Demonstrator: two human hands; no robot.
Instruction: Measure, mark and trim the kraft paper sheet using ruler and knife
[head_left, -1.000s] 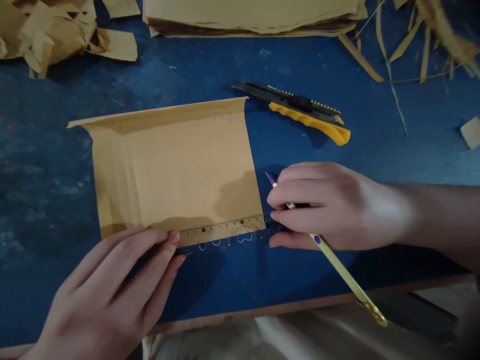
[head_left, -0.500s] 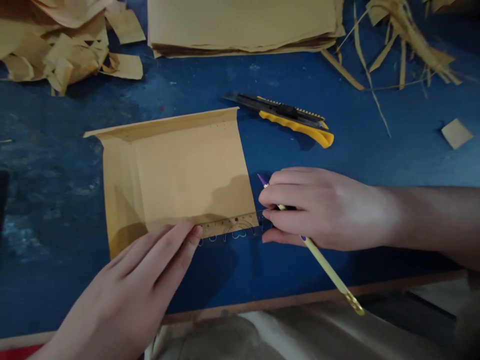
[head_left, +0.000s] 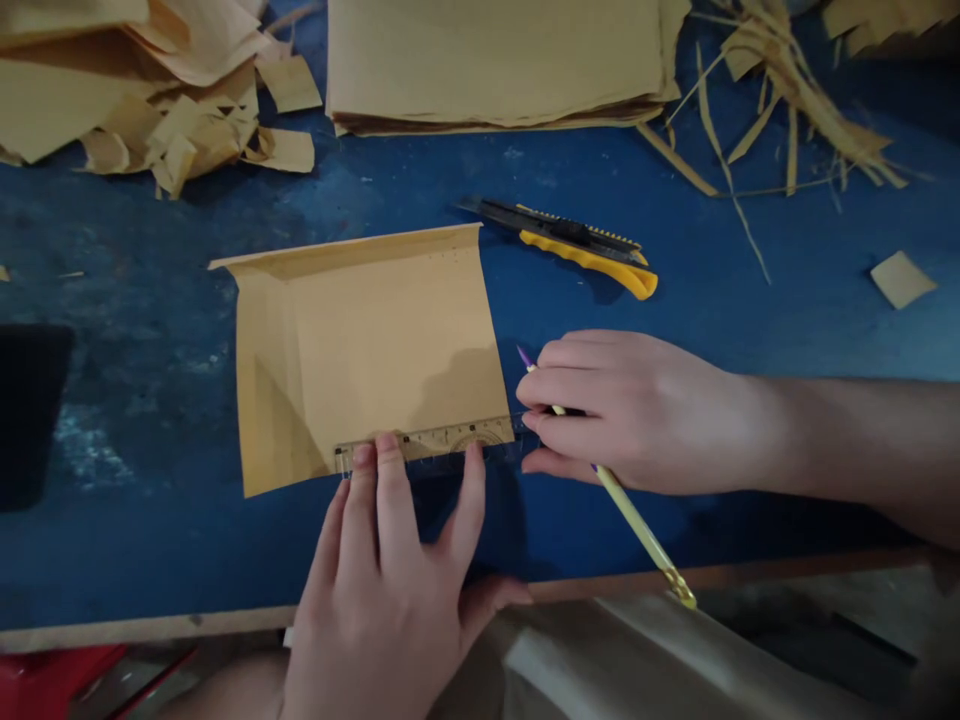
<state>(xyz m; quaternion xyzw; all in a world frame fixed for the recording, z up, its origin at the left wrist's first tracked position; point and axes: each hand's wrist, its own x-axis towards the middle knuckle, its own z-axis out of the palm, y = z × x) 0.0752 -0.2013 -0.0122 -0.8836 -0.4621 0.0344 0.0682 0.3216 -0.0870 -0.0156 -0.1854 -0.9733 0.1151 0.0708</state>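
Left hand (head_left: pixel 386 600): fingers spread, ruler (head_left: pixel 439 437) pressed along paper's (head_left: pixel 375 330) near edge. Pencil (head_left: pixel 637 515) gripped by right hand (head_left: pixel 645 415). Alignment seemingly underway; steady pressure called for next.

Dim light (murky at lower right) leaves soft shadows on the paper (head_left: pixel 375 330).

Before you stretched a blue surface (head_left: pixel 810 320), scuffed and flecked with pale marks, its brownish edge (head_left: pixel 150 627) running nearest you. Dim light fell brighter on the right than the left, while a red object (head_left: pixel 52 680), too cropped to identify, showed below at lower left.
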